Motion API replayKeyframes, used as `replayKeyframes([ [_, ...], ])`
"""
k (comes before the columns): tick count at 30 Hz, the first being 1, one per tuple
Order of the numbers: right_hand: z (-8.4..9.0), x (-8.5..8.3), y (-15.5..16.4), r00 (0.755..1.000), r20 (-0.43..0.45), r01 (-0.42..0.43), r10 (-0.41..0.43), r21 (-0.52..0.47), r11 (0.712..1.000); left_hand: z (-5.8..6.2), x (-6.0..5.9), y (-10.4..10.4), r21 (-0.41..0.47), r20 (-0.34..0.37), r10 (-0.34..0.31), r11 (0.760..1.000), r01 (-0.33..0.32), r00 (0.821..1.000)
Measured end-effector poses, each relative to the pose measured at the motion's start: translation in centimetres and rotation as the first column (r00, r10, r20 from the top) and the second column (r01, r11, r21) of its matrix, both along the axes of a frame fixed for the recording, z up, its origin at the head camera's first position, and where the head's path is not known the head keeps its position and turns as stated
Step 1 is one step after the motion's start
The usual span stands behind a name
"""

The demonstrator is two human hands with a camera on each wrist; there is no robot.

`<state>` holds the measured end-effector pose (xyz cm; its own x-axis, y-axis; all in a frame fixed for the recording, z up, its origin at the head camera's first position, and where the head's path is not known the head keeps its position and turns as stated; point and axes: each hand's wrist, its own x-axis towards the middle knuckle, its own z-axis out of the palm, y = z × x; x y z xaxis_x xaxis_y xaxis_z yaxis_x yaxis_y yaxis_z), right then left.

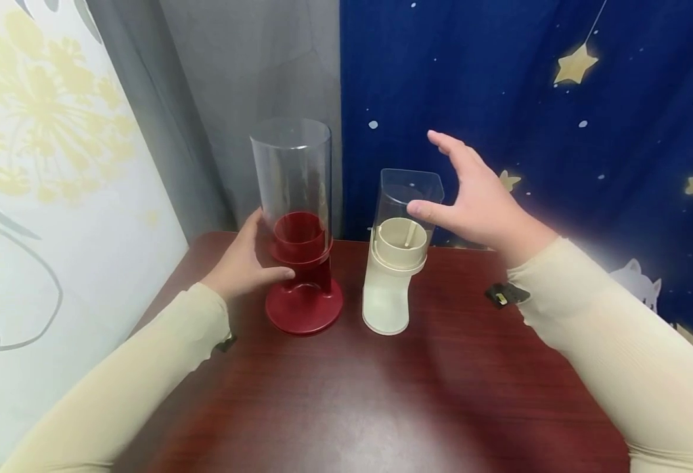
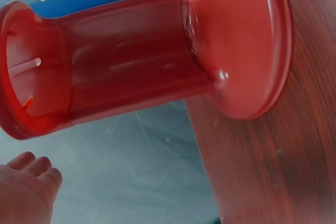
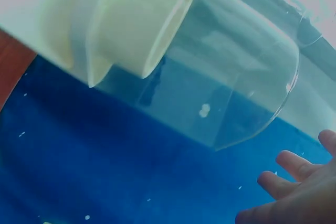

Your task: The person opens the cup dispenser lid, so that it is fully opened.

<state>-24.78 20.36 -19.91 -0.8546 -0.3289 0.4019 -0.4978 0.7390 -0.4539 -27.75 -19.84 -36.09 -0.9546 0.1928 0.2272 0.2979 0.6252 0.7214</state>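
Observation:
On the table stands a red holder with a round base and a tall clear tube set upright in its ring. To its right is a shorter cream holder, also topped by a clear container. My left hand is at the left of the red holder, thumb spread toward its front; in the left wrist view, a gap separates the fingers from its ring. My right hand is raised beside the cream holder's container, thumb and fingers wide apart. In the right wrist view, these fingers lie beyond the container's rim.
The dark red wooden table reaches back to a grey curtain and a blue curtain with stars. A white patterned panel runs along the left side. Both holders stand near the table's back edge.

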Motion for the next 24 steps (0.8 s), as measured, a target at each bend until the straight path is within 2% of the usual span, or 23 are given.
replayKeyframes([
  [4, 0.7, -0.3, -1.5, 1.000, 0.011, -0.019, 0.019, 0.005, 1.000, -0.2, -0.4, 0.7, 0.054, 0.001, -0.017, 0.998, 0.017, 1.000],
  [8, 1.2, -0.8, -2.9, 0.999, 0.028, -0.027, 0.027, 0.005, 1.000, -0.5, -0.7, 1.4, 0.128, 0.015, -0.011, 0.992, 0.009, 1.000],
  [12, 1.4, -1.1, -4.6, 0.998, 0.051, -0.033, 0.033, 0.000, 0.999, -0.7, -0.9, 1.8, 0.166, 0.032, 0.006, 0.986, -0.011, 0.999],
  [18, 1.9, -1.3, -7.1, 0.996, 0.046, -0.075, 0.075, 0.008, 0.997, -1.6, -1.3, 2.3, 0.239, 0.002, -0.017, 0.971, 0.016, 1.000],
  [24, 2.3, -1.4, -9.2, 0.994, 0.050, -0.103, 0.102, 0.017, 0.995, -2.0, -1.2, 2.6, 0.285, -0.022, -0.002, 0.959, 0.008, 1.000],
])
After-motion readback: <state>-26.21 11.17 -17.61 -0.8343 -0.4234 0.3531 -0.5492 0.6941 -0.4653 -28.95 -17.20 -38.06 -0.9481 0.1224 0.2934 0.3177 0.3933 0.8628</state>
